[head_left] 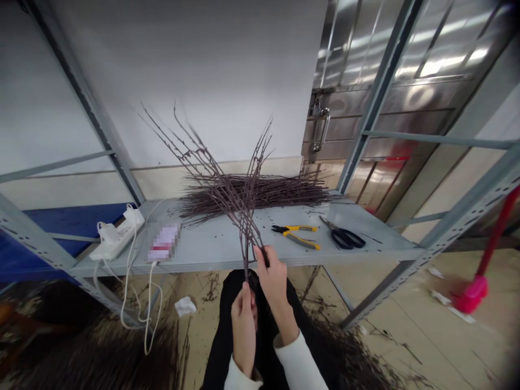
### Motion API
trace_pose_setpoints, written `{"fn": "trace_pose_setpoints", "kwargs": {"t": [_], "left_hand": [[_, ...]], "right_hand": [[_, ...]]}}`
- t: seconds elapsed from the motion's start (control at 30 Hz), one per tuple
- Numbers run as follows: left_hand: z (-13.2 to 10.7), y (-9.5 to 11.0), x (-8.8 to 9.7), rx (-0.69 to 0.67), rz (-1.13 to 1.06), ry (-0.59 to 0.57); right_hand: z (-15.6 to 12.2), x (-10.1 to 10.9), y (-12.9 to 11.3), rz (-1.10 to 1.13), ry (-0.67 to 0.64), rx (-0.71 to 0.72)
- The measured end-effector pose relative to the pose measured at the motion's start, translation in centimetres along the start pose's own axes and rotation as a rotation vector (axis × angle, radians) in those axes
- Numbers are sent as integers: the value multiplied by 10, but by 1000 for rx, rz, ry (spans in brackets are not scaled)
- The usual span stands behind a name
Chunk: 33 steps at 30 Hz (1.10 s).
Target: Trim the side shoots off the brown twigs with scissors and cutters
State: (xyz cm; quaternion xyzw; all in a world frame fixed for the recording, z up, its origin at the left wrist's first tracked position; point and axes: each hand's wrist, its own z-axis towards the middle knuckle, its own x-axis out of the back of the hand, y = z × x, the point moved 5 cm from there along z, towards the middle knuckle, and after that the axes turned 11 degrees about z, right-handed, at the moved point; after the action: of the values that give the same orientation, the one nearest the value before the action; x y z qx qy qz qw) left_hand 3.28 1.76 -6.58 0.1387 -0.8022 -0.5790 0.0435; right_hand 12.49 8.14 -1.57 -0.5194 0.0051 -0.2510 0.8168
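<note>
Both my hands hold a bunch of thin dark twigs (pixel 227 179) that fans upward in front of me. My left hand (pixel 244 319) is closed round the bottom ends of the stems, over my lap. My right hand (pixel 273 276) grips the stems a little higher, fingers wrapped round them, just below the front edge of the grey metal shelf (pixel 211 249). Behind the bunch, a large pile of similar twigs (pixel 260 195) lies across the back of the shelf.
On the shelf lie yellow-handled pliers (pixel 296 235), black scissors (pixel 343 235), a phone (pixel 163 242) and a white power strip (pixel 116 233) with cables hanging down. Grey shelf uprights stand either side. Twig scraps litter the floor; a red object (pixel 473 292) stands at right.
</note>
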Motion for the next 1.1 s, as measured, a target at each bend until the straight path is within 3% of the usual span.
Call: {"fn": "trace_pose_setpoints", "kwargs": {"t": [0.23,0.37,0.43,0.6,0.73,0.83,0.93,1.0,1.1], "left_hand": [[-12,-15,-27,31,-223,-63],[-19,-12,-35,-28,-191,-99],[-20,-7,-33,-70,-105,-126],[-21,11,-26,-226,327,-361],[-12,28,-20,-359,660,-313],[-4,46,-27,-456,725,-277],[-1,58,-40,-528,713,-351],[-4,56,-47,-551,727,-419],[-11,37,-52,-536,811,-526]], "right_hand": [[-9,19,-1,218,214,-71],[-7,33,-2,266,296,-104],[-4,43,0,260,335,-105],[6,70,11,163,349,-39],[8,80,23,123,348,-21],[9,84,31,57,319,7],[11,91,38,-10,278,52],[12,95,40,-45,264,67],[13,99,36,-99,250,73]]}}
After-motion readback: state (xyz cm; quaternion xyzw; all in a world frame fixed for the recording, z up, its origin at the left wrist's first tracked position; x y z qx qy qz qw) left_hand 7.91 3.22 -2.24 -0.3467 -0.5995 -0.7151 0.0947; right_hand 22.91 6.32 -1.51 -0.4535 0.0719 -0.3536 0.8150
